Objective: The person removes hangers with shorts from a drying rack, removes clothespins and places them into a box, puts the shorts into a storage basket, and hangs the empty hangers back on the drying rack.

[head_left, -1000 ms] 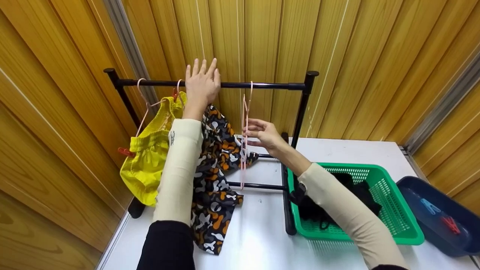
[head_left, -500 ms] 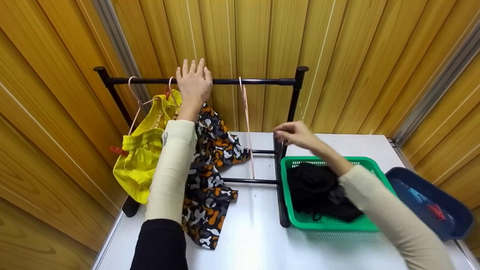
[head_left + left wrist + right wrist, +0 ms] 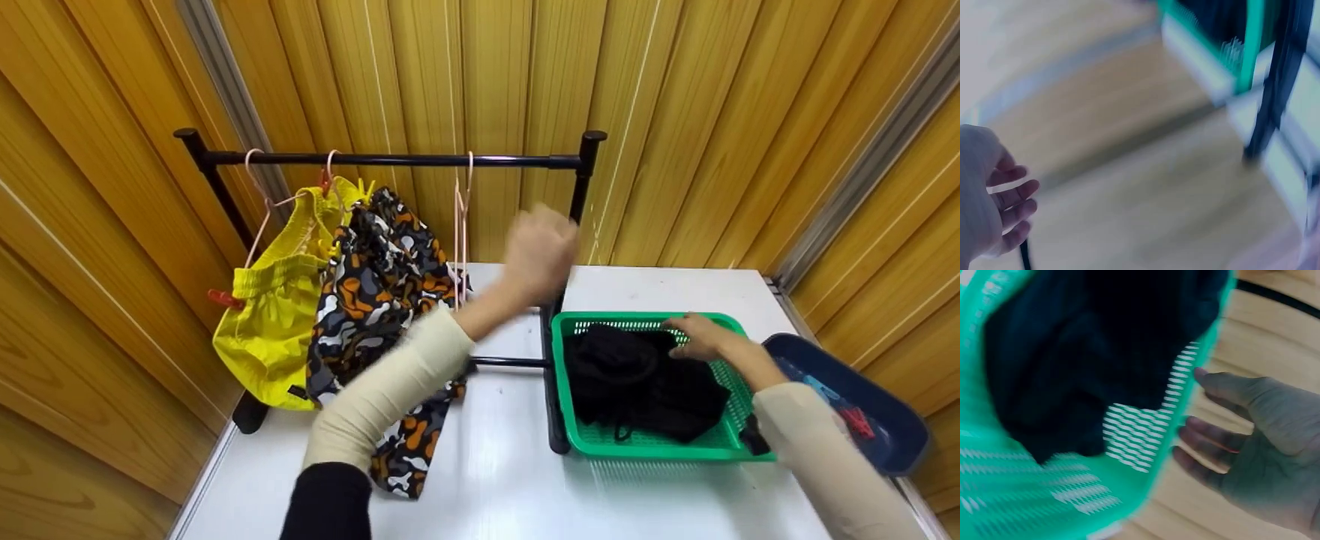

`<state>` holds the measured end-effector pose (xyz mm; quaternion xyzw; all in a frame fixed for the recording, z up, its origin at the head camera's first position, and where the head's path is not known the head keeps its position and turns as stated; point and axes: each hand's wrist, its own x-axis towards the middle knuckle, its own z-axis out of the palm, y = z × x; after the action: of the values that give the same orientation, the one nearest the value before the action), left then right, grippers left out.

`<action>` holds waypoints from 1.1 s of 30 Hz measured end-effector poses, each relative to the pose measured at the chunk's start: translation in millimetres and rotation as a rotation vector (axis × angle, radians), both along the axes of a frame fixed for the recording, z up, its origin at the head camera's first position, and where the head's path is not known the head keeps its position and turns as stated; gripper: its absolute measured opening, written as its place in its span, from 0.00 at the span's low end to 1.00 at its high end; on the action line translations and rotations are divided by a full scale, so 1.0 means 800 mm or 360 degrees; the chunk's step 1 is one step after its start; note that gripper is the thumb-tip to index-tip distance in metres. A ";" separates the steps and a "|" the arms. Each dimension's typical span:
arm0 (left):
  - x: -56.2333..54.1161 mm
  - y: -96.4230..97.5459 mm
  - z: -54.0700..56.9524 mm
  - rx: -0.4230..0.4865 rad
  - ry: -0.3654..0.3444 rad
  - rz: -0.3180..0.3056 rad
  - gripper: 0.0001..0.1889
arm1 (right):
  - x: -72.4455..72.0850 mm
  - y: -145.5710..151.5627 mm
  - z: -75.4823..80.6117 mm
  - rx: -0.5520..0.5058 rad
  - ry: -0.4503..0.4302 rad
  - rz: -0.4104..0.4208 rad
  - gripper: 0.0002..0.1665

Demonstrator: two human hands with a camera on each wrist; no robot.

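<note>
My left hand (image 3: 541,251), blurred, hangs in the air near the rack's right post; its fingers are loosely curled and hold nothing in the left wrist view. My right hand (image 3: 701,337) is over the far right part of the green basket (image 3: 667,451), its fingers spread. In the right wrist view its fingertips (image 3: 1201,374) lie right at the basket's rim. Black clothing (image 3: 645,382) fills much of the basket. A bare pink hanger (image 3: 469,176) hangs on the black rack's bar (image 3: 405,160). Left of it hang a camouflage-print garment (image 3: 375,300) and yellow shorts (image 3: 274,330).
Red clothespins (image 3: 225,299) grip the yellow shorts. A dark blue tray (image 3: 892,442) right of the basket contains a light blue clothespin (image 3: 821,387) and a red clothespin (image 3: 856,422). Wood-look panels (image 3: 495,75) enclose the white table (image 3: 495,465).
My left hand has left the rack's bar and moved right and down. My right hand has let go of the pink hanger and moved right, over to the basket.
</note>
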<state>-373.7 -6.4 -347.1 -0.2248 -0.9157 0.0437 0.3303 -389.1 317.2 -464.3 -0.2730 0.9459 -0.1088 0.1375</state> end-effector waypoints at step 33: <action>-0.031 0.049 -0.131 0.0092 -0.1018 -0.0371 0.26 | 0.010 0.071 -0.011 -0.0241 0.1011 -0.0110 0.18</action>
<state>-398.7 33.0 -452.2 -0.3208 -0.9419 -0.0929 0.0354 -381.3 373.9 -473.2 -0.2705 0.9394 -0.0930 -0.1888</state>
